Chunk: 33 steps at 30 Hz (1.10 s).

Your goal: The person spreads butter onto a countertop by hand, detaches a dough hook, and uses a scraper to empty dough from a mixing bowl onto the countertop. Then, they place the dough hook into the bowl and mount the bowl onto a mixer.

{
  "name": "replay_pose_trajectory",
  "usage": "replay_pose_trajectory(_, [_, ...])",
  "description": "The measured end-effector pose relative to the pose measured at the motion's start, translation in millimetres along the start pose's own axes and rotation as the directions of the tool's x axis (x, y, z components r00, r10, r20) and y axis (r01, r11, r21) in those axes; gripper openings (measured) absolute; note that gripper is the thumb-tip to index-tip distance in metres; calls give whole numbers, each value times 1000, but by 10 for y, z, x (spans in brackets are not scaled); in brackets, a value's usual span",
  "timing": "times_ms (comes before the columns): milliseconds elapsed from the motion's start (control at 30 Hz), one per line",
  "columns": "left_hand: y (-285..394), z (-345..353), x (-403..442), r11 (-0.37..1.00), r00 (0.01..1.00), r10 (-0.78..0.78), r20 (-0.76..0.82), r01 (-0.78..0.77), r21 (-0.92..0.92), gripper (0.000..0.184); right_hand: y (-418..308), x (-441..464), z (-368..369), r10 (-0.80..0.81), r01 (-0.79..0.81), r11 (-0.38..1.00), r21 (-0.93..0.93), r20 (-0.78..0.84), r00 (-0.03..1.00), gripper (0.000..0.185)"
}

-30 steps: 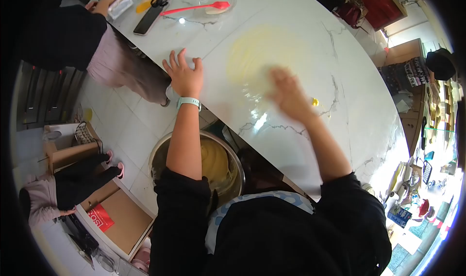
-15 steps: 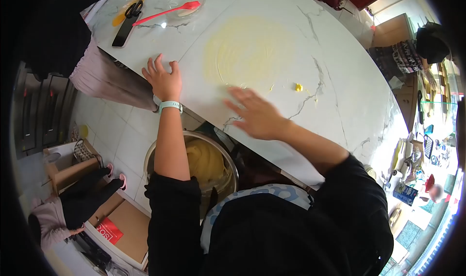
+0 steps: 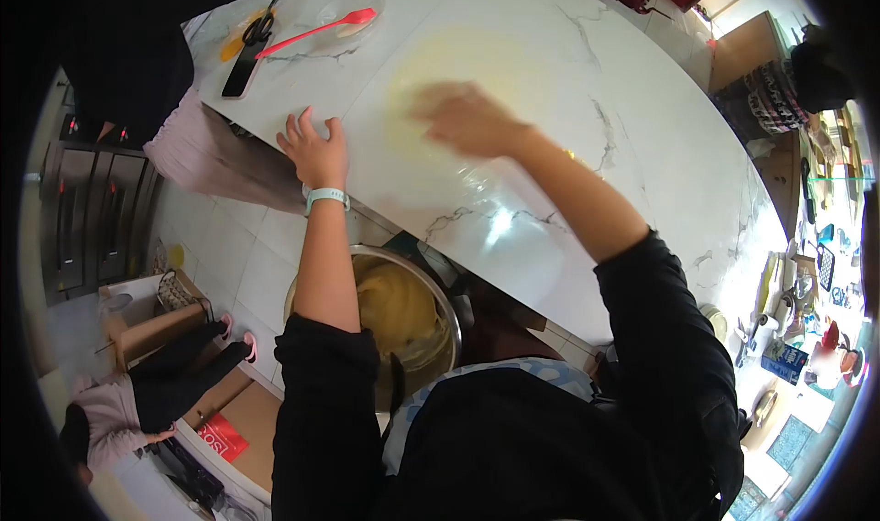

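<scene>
My left hand (image 3: 314, 150) rests near the edge of the white marble-patterned table (image 3: 513, 292), fingers spread and holding nothing. Over a pale yellow greasy smear (image 3: 445, 54) on the tabletop is my right hand (image 3: 467, 118), blurred by motion, so its fingers are hard to make out. A small yellow lump (image 3: 570, 153) shows just beyond my right forearm. Below the table edge, a metal bowl (image 3: 451, 329) holds a yellow dough-like mass (image 3: 394, 306), partly hidden by my left arm.
A red spatula (image 3: 316, 32) lies across a clear dish, beside a phone (image 3: 240, 74) and black scissors (image 3: 260, 28). A person in black (image 3: 128, 54) stands at the table's left. Other people are at lower left and far right. An open drawer (image 3: 247, 411) is at lower left.
From the near side of the smear, my right hand has moved up and away from me, over the smear. My left hand stays spread on the table. The camera view has shifted.
</scene>
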<state>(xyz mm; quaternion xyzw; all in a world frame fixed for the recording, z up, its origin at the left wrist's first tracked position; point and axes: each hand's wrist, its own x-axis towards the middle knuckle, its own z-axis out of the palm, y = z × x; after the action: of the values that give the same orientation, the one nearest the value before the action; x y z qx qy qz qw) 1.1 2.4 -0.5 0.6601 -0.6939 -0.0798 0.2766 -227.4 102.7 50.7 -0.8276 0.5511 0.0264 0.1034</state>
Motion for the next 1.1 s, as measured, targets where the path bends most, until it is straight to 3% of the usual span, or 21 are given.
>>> replay_pose_trajectory(33, [-19, 8, -12, 1000, 1000, 6, 1, -6, 5, 45, 325, -90, 208, 123, -117, 992, 39, -222, 967, 45])
replay_pose_trajectory(67, [-27, 15, -12, 1000, 1000, 12, -1, -12, 5, 45, 507, -309, 250, 269, -314, 918, -243, -199, 942, 44])
replay_pose_trajectory(100, [-30, 23, 3, 1000, 1000, 17, -4, -17, 3, 45, 525, -532, 326, 456, -480, 877, 16, -340, 822, 40])
replay_pose_trajectory(133, [-23, 34, 41, 999, 999, 29, 15, -28, -22, 48, 425, -729, 315, 434, -461, 887, -31, -288, 854, 39])
replay_pose_trajectory(200, [-94, -40, -7, 998, 997, 34, 67, -30, -55, 54, -81, -902, -312, 366, -396, 902, 175, 180, 913, 40])
replay_pose_trajectory(233, [-154, -110, -93, 947, 992, -79, 99, 106, -302, 57, -277, -946, -606, 261, -391, 877, 280, 405, 876, 41])
replay_pose_trajectory(267, [-151, -214, -101, 818, 976, -172, 133, 216, -533, 60, -354, -938, -732, 210, -405, 770, 493, 404, 890, 43])
replay_pose_trajectory(333, [95, -682, -392, 490, 956, -184, 227, 289, -823, 69, -576, -801, -680, 340, -248, 863, 440, -143, 929, 43])
replay_pose_trajectory(367, [266, -1034, -707, 341, 953, -131, 272, 301, -890, 74, -730, -712, -606, 358, -193, 901, 388, -415, 836, 44])
replay_pose_trajectory(400, [122, -994, -918, 25, 939, -50, 341, 342, -939, 73, -954, -549, -502, 339, -197, 934, 297, -566, 752, 45])
replay_pose_trajectory(433, [221, -1258, -1271, -184, 824, -61, 563, 545, -818, 74, -1236, -367, -358, 297, -214, 955, 207, -694, 656, 46])
replay_pose_trajectory(500, [61, -1469, -1747, -523, 621, 101, 778, 698, -489, 71, -2020, -271, 47, 161, -195, 980, -43, -409, 898, 49])
replay_pose_trajectory(533, [-23, -1542, -1861, -510, 674, 115, 730, 671, -539, 72, -2317, -282, 342, 177, 6, 916, 401, -417, 892, 49])
replay_pose_trajectory(567, [-255, -1533, -1927, -512, 672, 87, 736, 664, -545, 75, -2600, -331, 558, 192, 214, 632, 745, -418, 888, 49])
replay_pose_trajectory(600, [-596, -1436, -1955, -513, 677, 62, 734, 652, -558, 78, -2876, -471, 625, 146, 248, 551, 797, -384, 911, 49])
replay_pose_trajectory(733, [-1241, -1498, -2084, -517, 729, 44, 683, 601, -609, 80, -3243, -676, 702, -132, 372, 348, 861, -347, 928, 47])
replay_pose_trajectory(767, [-1296, -1554, -2129, -496, 730, 52, 682, 611, -617, 79, -3050, -590, 840, -302, 379, 399, 835, -271, 914, 46])
replay_pose_trajectory(833, [-1207, -1714, -2217, -493, 673, 91, 734, 671, -554, 79, -2907, -405, 897, -118, 177, 944, 279, -216, 969, 49])
replay_pose_trajectory(933, [-962, -1775, -2439, -363, 625, 158, 765, 757, -543, 77, -3078, -98, 835, 319, -79, 802, 593, -312, 895, 54])
replay_pose_trajectory(1033, [-1168, -1721, -2485, -501, 594, 13, 804, 700, -509, 76, -3685, -181, 769, 120, 283, 415, 865, -361, 925, 50])
replay_pose_trajectory(1100, [-1387, -1904, -2227, -522, 590, 41, 806, 701, -487, 75, -3754, -399, 846, -52, 328, 505, 799, -351, 935, 49])
